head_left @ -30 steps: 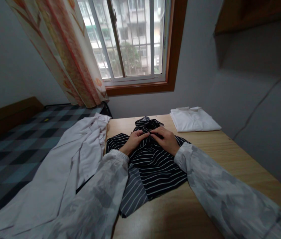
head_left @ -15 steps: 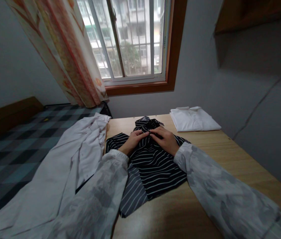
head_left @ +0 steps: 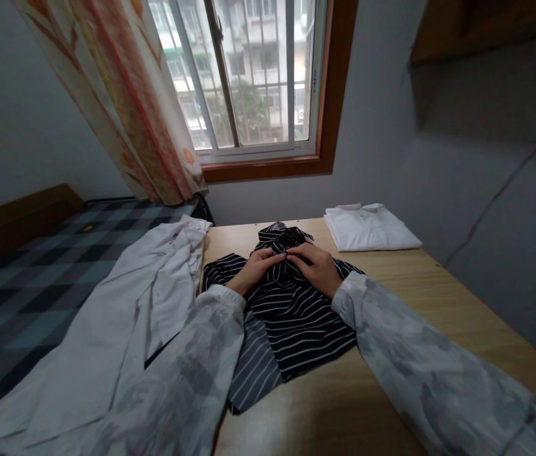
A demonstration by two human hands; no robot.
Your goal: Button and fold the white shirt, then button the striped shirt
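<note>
A black shirt with white stripes lies loosely spread on the wooden table, its collar end toward the window. My left hand pinches the cloth near the collar from the left. From the right, my right hand pinches the same spot, the fingertips of both hands almost meeting. Whatever small part sits between the fingertips is too small to make out. The lower left corner of the shirt is turned over and shows its greyer inner side.
A folded white shirt lies at the table's far right corner. On the left, unfolded white shirts lie across the edge of a bed with a checked sheet. Behind the table are a window and a flowered curtain.
My right hand's fingers have shifted very slightly at the pinched spot. Otherwise the hands, the striped shirt and the things around them stay in place.
</note>
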